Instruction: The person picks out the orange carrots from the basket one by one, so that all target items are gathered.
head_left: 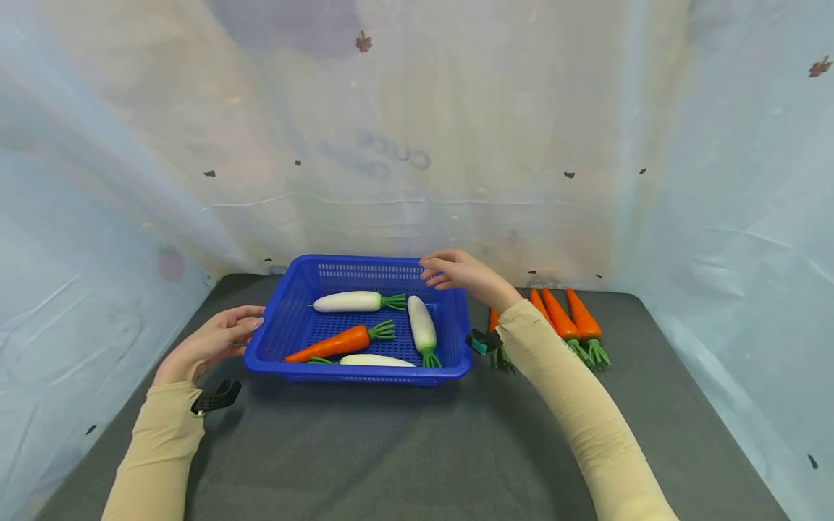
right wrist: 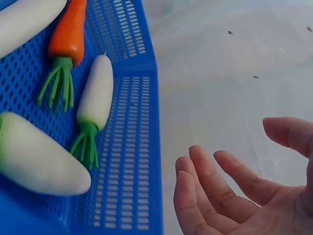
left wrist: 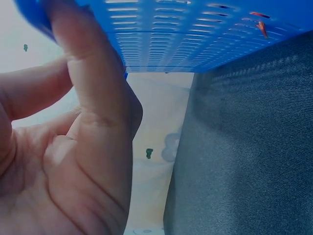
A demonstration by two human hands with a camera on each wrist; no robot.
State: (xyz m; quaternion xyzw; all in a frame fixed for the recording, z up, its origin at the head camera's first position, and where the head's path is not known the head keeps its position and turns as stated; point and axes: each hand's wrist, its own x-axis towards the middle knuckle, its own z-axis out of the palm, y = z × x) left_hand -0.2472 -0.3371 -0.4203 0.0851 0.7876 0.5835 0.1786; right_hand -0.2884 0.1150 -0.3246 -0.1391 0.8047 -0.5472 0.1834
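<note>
A blue plastic basket (head_left: 365, 373) stands on the dark table. Inside lie an orange carrot (head_left: 339, 342) and three white radishes, one along the back (head_left: 348, 301), one at the right (head_left: 422, 322) and one by the front wall (head_left: 374, 359), partly hidden. At the left rim, my left hand (head_left: 211, 340) grips the basket edge between thumb and fingers. My right hand (head_left: 465, 275) hovers around the back right corner, its fingers loosely bent and holding nothing; the right wrist view shows them apart from the basket wall (right wrist: 134, 152).
Several more carrots (head_left: 559, 315) lie on the table to the right of the basket, partly covered by my right forearm. Pale plastic sheeting (head_left: 489, 145) hangs behind the table and along both sides. Each wrist carries a black strap.
</note>
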